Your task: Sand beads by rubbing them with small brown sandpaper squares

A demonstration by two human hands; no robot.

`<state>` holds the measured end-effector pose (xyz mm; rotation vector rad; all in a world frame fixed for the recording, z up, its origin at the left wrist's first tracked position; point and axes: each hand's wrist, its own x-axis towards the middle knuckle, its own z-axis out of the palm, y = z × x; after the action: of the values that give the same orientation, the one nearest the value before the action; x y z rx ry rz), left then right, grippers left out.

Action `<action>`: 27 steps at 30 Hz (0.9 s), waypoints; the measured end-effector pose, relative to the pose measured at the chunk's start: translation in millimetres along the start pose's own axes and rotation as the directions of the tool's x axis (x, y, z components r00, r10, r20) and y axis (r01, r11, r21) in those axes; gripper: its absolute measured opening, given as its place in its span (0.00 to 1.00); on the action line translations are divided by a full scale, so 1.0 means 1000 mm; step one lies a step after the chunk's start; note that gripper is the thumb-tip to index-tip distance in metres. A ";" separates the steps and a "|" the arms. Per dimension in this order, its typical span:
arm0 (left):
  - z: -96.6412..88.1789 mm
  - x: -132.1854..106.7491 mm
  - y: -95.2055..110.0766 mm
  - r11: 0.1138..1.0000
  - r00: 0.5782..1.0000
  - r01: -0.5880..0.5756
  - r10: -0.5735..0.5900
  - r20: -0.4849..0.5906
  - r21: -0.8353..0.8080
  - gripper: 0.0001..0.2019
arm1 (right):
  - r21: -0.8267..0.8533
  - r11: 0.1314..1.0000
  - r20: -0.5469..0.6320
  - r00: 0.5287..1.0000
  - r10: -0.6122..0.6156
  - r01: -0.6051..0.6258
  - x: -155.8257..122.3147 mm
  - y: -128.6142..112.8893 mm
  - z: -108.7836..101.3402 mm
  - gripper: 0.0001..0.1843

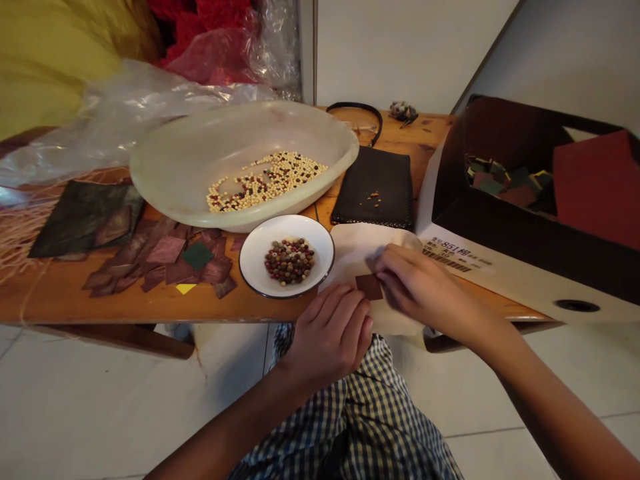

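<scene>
From where I stand, the head camera looks down over a wooden table to the person's lap, with checked trousers at the bottom of the frame. At lower centre, the left hand lies with its fingers half curled, neither clenched nor spread. Their tips reach just under a small dark-brown square, but I cannot tell whether they grip it. The right hand comes in from the lower right, its curled fingers pinching the square's right edge. The square sits between the two hands, over a cream sheet of paper at the table's front edge.

Just left of the hands is a small white bowl holding mixed beads. Behind it, a large translucent plastic basin holds more beads. To the right of the basin lies a black mesh pouch. Maroon cut squares are scattered at centre left, with a green square among them. At the right, a black box holds coloured pieces and a red sheet.
</scene>
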<state>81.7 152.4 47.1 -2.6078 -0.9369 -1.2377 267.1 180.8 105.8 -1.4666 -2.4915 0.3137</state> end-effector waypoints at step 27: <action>0.000 0.000 0.001 1.000 1.000 0.011 -0.010 0.013 -0.025 0.12 | 0.584 0.801 -0.113 0.964 0.241 -0.132 -0.037 -0.006 -0.002 0.02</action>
<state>81.8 151.9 47.4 -2.6367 -0.9447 -1.2448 280.4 146.1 106.5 -1.3932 -1.8639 0.8433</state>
